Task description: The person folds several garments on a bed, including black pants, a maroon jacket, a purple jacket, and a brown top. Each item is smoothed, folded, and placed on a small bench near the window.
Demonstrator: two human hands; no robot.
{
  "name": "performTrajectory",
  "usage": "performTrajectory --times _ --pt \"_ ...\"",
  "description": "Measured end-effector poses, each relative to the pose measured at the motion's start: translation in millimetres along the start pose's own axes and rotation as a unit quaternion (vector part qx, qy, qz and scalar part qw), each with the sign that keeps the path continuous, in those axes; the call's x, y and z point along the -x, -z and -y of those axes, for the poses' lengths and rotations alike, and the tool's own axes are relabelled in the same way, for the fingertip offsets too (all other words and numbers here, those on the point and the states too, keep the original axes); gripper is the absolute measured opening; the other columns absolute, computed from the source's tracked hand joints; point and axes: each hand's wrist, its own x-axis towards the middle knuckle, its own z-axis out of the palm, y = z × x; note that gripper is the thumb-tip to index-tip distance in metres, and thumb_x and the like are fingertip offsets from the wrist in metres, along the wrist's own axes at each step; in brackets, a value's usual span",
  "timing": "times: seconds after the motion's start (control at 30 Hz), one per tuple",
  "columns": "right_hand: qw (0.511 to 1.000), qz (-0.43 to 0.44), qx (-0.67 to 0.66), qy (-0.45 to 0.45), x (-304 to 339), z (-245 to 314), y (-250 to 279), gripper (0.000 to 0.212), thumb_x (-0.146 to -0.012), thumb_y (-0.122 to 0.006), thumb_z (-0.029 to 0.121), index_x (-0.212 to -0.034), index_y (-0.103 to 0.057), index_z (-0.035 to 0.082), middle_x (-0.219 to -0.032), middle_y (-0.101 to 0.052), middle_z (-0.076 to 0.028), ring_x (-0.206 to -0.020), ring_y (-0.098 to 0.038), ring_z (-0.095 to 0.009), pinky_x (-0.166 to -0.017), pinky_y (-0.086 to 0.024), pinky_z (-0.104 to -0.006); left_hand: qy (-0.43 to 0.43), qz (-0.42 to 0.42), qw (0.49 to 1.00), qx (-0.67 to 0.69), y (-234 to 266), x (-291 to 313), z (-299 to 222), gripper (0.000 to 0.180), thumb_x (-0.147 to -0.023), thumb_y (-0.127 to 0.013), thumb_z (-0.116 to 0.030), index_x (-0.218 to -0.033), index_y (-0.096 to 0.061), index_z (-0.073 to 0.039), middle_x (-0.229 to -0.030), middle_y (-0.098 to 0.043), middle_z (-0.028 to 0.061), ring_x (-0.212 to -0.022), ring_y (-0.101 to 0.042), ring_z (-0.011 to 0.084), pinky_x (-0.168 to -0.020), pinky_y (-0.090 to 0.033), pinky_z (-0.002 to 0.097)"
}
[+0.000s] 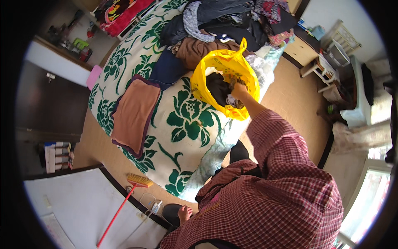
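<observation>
A yellow plastic bag (199,85) stands open on the bed, with dark, grey and patterned clothes (218,88) inside. My right hand (238,89) reaches into it, its fingers closed on a brownish patterned garment (241,81); the fingertips are partly hidden. My left hand (185,213) hangs low beside my body, holding nothing, its fingers loosely bent. Left of the bag, a brown-pink garment with a purple edge (137,112) lies flat on the bed, next to a navy garment (168,70).
A green-flowered cream blanket (192,114) covers the bed. Heaped clothes (219,20) lie at its far end. A red-handled broom (120,211) leans at the lower left. On the right stand a white chair (325,68) and a drawer cabinet (296,47).
</observation>
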Motion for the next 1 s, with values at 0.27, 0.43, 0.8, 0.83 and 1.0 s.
performTrajectory --times 0.27,0.43,0.8,0.83,1.0 --pt "0.97 0.188 0.137 0.069 -49.6 -28.4 -64.5 0.07 -0.077 -0.07 0.017 -0.136 -0.035 0.027 -0.149 -0.006 -0.014 -0.126 -0.03 -0.051 -0.089 -0.044 -0.059 0.14 -0.12 0.976 0.119 -121.3 81.0 -7.7 0.045 -0.086 -0.066 -0.032 -0.112 -0.056 0.004 -0.093 -0.063 0.0195 -0.085 -0.065 0.0305 -0.07 -0.054 0.0399" --pt "0.98 0.094 0.072 0.162 -68.1 -21.1 -48.1 0.039 -0.079 -0.059 0.033 -0.104 -0.065 0.003 -0.114 -0.059 -0.022 -0.109 -0.057 -0.035 -0.088 -0.044 -0.0479 0.163 -0.059 0.98 -0.098 -155.9 80.4 -27.1 0.037 -0.085 -0.064 -0.031 -0.103 -0.061 0.001 -0.084 -0.064 0.0179 -0.078 -0.065 0.0293 -0.066 -0.052 0.0378" --pt "0.935 0.027 0.2 0.291 -38.7 7.7 80.6 0.037 -0.076 -0.059 0.026 -0.107 -0.066 0.007 -0.12 -0.057 -0.018 -0.114 -0.051 -0.036 -0.095 -0.043 -0.039 -0.122 -0.136 0.977 0.107 -145.0 -19.7 -280.9 0.031 -0.088 -0.06 -0.012 -0.115 -0.059 0.002 -0.088 -0.067 0.0082 -0.077 -0.064 0.0144 -0.068 -0.049 0.025" --pt "0.914 0.026 0.297 0.275 -37.9 15.1 70.6 0.035 -0.077 -0.057 0.02 -0.11 -0.064 0.008 -0.133 -0.045 -0.016 -0.122 -0.042 -0.034 -0.098 -0.04 -0.0383 -0.126 -0.131 0.978 0.099 -147.7 -20.3 -295.1 0.03 -0.088 -0.06 -0.012 -0.114 -0.06 0.002 -0.089 -0.068 0.0086 -0.079 -0.064 0.0146 -0.07 -0.049 0.0253" --pt "0.909 0.116 -0.058 0.396 -58.4 50.1 -2.6 0.042 -0.082 -0.06 0.021 -0.117 -0.055 0.0 -0.142 -0.034 -0.021 -0.119 -0.046 -0.04 -0.099 -0.041 -0.0419 -0.143 -0.142 0.978 -0.055 -163.3 -4.1 -298.1 0.029 -0.087 -0.063 -0.016 -0.113 -0.061 -0.002 -0.095 -0.068 0.0101 -0.087 -0.064 0.0153 -0.077 -0.049 0.0278"
